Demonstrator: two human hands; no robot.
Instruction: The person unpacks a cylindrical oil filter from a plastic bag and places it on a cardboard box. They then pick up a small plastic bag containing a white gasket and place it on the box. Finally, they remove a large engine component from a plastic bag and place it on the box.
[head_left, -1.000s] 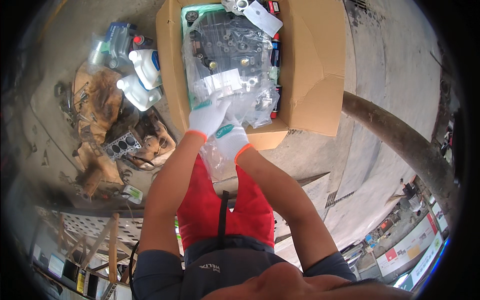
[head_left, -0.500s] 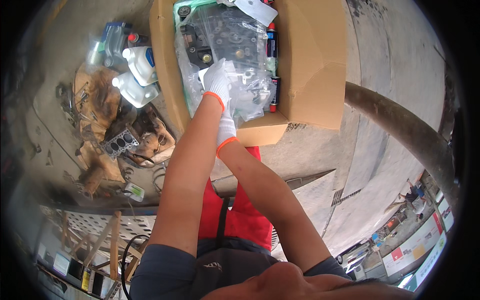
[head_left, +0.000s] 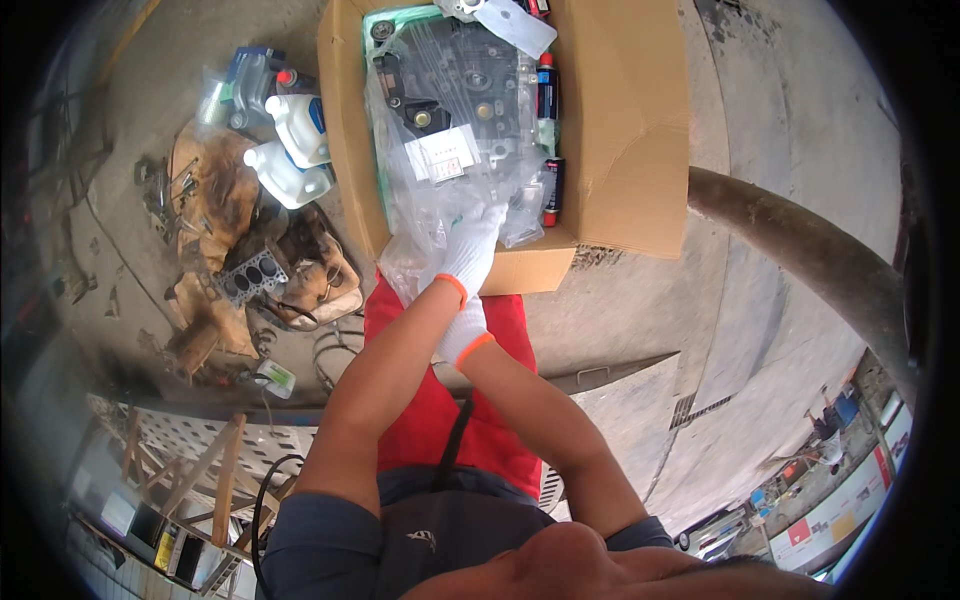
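Observation:
A clear plastic bag (head_left: 410,215) covers a dark metal engine part (head_left: 470,80) in an open cardboard box (head_left: 350,160). On the bag lies a white printed card (head_left: 440,152). My left hand (head_left: 473,245), in a white knit glove with an orange cuff, rests over the bag's near end, fingers stretched toward the box. My right hand (head_left: 463,328), gloved alike, is beneath and nearer me, crossing under the left wrist. Its fingers are hidden. Loose plastic bunches beside both hands, over the box's near edge.
Spray cans (head_left: 547,90) stand along the box's right wall. White jugs (head_left: 290,180) are left of the box. Beyond them lie oily cardboard (head_left: 210,190) and a metal block with round bores (head_left: 252,278). A thick curved pipe (head_left: 790,225) is at right.
Both hands have drawn back toward me, from over the engine part to the box's near edge. The white card now lies uncovered. Loose plastic has come over the near edge.

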